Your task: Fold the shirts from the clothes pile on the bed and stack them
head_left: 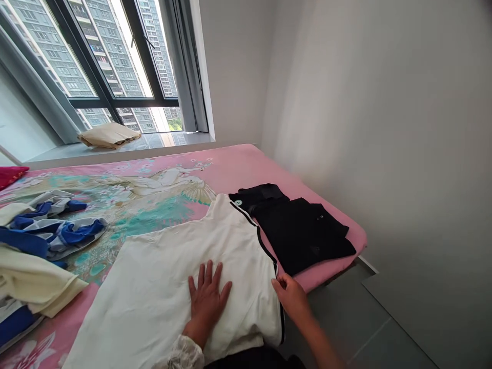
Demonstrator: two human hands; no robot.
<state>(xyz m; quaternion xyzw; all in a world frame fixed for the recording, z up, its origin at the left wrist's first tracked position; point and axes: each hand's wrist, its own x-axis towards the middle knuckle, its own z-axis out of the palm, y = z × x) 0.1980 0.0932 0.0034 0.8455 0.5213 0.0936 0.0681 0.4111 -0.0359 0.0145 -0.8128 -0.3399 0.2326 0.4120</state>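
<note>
A white shirt with a black-trimmed edge lies spread over the near part of the bed. My left hand rests flat on its middle, fingers spread. At the shirt's right edge, my right hand pinches the fabric beside the black trim between thumb and fingers. Just beyond that hand, black folded clothes lie at the bed's right corner, close to the trimmed edge. A small round light-green mark shows near the shirt's far end.
The bed has a pink patterned sheet. Blue-and-white clothes and a cream cloth are heaped on the left. A beige folded item sits on the windowsill. A wall rises along the right, above grey floor.
</note>
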